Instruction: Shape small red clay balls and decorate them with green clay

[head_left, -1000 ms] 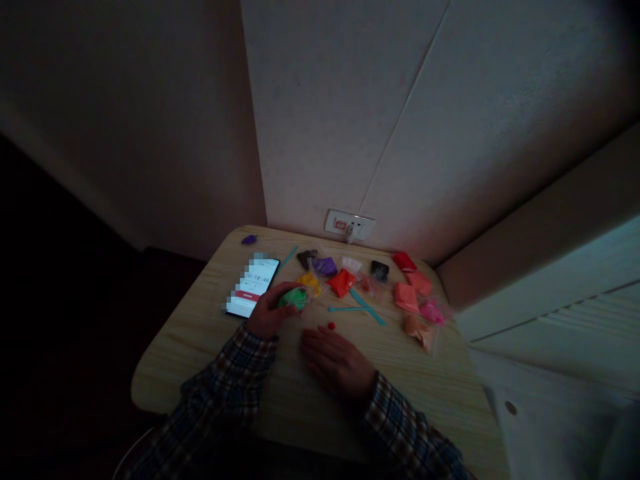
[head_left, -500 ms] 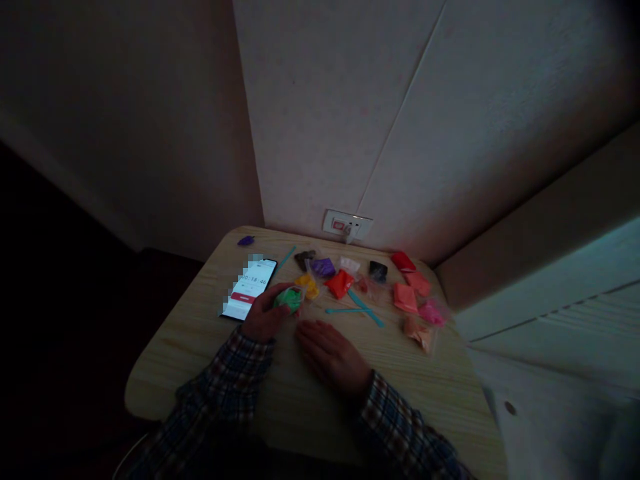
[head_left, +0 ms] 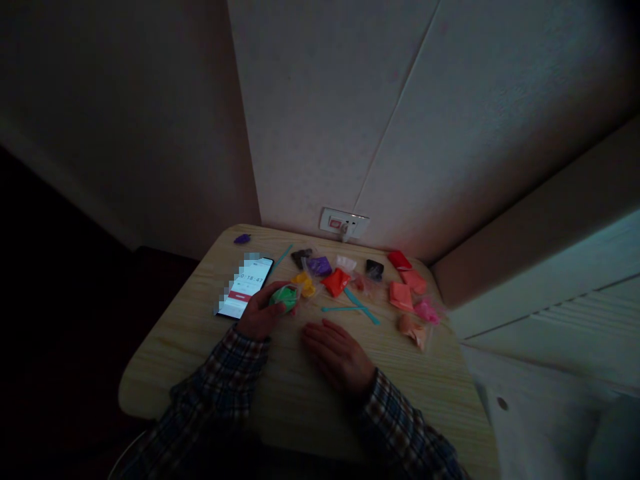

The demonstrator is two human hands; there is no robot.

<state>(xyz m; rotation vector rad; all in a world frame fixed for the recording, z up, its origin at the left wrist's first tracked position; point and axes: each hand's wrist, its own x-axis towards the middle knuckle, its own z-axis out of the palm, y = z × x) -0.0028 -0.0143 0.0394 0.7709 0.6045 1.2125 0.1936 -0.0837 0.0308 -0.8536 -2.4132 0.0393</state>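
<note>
My left hand (head_left: 259,317) is closed around a clear bag of green modelling clay (head_left: 284,298), held just above the table beside the phone. A little red or pink shows under that bag, too dim to identify. My right hand (head_left: 341,359) lies palm down on the wooden table (head_left: 295,407), fingers stretched out; whatever may be beneath the palm is hidden. Just beyond the hands are bags of yellow clay (head_left: 305,285), red-orange clay (head_left: 335,282) and purple clay (head_left: 319,267). Two blue plastic clay tools (head_left: 367,312) lie crossed ahead of my right hand.
A lit phone (head_left: 245,288) with a running timer lies at the left. More clay packets, including black (head_left: 374,269), coral (head_left: 401,296) and peach (head_left: 412,330), spread to the right. A purple piece (head_left: 243,239) sits near the back left edge. A wall socket (head_left: 344,223) is behind.
My right hand has slid slightly right, away from my left hand, and its fingers look a bit more spread. My left hand keeps the green clay bag. The view has shifted slightly.
</note>
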